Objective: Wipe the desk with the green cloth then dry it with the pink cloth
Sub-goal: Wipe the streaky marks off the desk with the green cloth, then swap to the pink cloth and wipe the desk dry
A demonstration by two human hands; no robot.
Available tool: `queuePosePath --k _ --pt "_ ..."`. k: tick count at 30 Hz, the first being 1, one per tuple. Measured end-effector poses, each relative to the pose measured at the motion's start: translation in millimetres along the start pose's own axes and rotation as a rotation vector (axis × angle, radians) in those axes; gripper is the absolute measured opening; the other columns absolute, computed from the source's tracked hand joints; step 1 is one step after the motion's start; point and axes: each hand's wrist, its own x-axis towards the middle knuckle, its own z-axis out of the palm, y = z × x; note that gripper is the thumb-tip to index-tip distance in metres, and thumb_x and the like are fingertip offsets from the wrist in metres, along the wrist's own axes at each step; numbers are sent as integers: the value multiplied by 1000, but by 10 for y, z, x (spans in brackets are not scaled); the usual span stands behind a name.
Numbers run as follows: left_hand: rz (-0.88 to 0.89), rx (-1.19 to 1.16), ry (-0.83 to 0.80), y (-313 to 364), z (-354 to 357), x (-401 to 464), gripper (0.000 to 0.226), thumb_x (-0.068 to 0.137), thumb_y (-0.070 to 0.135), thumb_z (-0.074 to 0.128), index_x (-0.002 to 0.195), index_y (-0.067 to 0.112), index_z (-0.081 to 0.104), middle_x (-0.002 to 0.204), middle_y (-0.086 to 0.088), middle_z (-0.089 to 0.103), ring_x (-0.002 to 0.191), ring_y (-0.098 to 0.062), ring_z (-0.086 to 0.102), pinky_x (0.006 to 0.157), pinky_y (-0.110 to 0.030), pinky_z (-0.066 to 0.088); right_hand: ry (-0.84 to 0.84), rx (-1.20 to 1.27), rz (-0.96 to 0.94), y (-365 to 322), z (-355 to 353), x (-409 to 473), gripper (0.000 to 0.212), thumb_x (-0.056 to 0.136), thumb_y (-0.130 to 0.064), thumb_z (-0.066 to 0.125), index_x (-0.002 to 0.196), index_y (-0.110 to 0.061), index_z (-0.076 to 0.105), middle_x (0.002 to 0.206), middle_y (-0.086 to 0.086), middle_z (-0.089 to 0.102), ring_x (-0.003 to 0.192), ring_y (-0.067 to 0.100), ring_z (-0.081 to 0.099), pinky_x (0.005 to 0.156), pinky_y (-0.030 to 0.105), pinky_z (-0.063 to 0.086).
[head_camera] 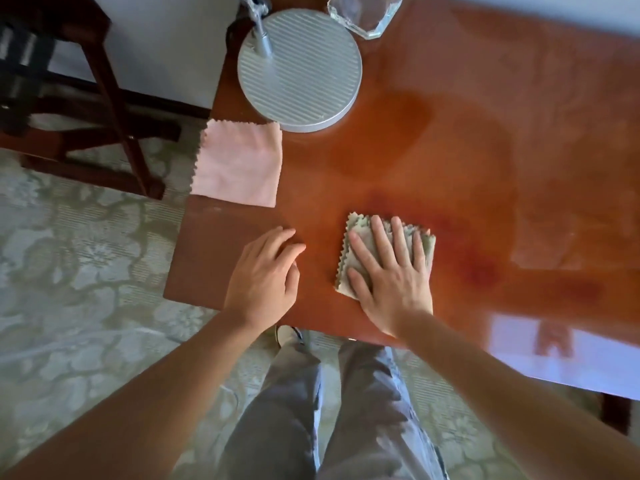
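My right hand (391, 271) lies flat, fingers spread, pressing the green cloth (353, 254) on the worktop (467, 150). My left hand (263, 271) rests beside it at nine o'clock, fingers loosely bent, holding nothing. The pink cloth (237, 162) lies at eleven o'clock, beside the lamp base (299, 69).

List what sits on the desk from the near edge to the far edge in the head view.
Right hand pressing flat on the green cloth and left hand on the desk → pink cloth → round lamp base → glass dish.
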Motion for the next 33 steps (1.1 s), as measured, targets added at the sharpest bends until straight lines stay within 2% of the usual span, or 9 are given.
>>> queuePosePath --k 9,13,16,19,22,24,28,30,33 --pt "-256 10 139 -785 -496 -599 31 92 12 49 109 6 74 117 -10 68 109 -32 65 97 -46 51 -99 7 -176 -1572 123 249 60 105 -53 22 162 -33 21 171 8 14 158 36 5 124 63 9" --pt "-386 -12 146 -1068 -676 -772 33 98 17 45 113 8 72 119 -9 68 111 -30 64 97 -46 48 -110 43 -244 -2336 106 637 61 105 -55 15 163 -36 15 173 6 4 158 34 -4 124 61 -3" --pt "-420 -6 170 -1209 -742 -822 26 97 11 52 113 5 71 118 -12 67 110 -33 64 97 -49 49 -118 174 -234 -2462 -23 787 60 105 -50 15 162 -34 20 173 4 5 159 29 -4 126 55 -6" --pt "-353 6 185 -1226 -691 -746 26 92 7 56 114 2 69 119 -16 65 111 -37 62 96 -52 49 69 429 -191 -2215 -211 787 52 105 -29 35 154 -16 45 165 15 31 155 33 22 126 51 19" --pt "-207 -13 148 -1123 -545 -522 28 94 8 56 119 2 66 123 -17 62 115 -36 61 96 -53 49 322 446 -121 -1984 -382 1160 39 100 -9 50 136 -2 61 145 24 54 137 43 47 111 55 43" --pt "-181 -4 93 -1029 -462 -334 36 96 15 54 128 3 61 132 -18 58 123 -36 56 101 -53 46 224 427 -132 -1937 -494 1488 44 105 -12 46 147 -4 51 151 20 50 144 40 40 117 53 36" --pt "-279 126 -49 -888 -306 -27 57 103 39 33 152 11 40 161 -19 33 150 -35 29 121 -53 24 -52 140 -261 -1666 -385 1669 57 113 -29 23 164 -14 6 172 7 1 159 22 -7 128 38 -5" --pt "-285 184 -105 -869 -234 70 62 104 45 22 158 15 29 167 -20 21 156 -34 15 125 -51 13 -48 82 -248 -1418 -327 1502 58 112 -31 20 164 -14 2 172 4 -6 157 18 -14 127 34 -12" --pt "-237 216 -151 -868 -151 146 65 105 50 17 162 18 18 169 -18 11 158 -32 5 126 -52 8 -59 208 -110 -1027 -336 1188 55 112 -32 24 164 -17 15 172 1 3 158 16 -6 128 34 -7"
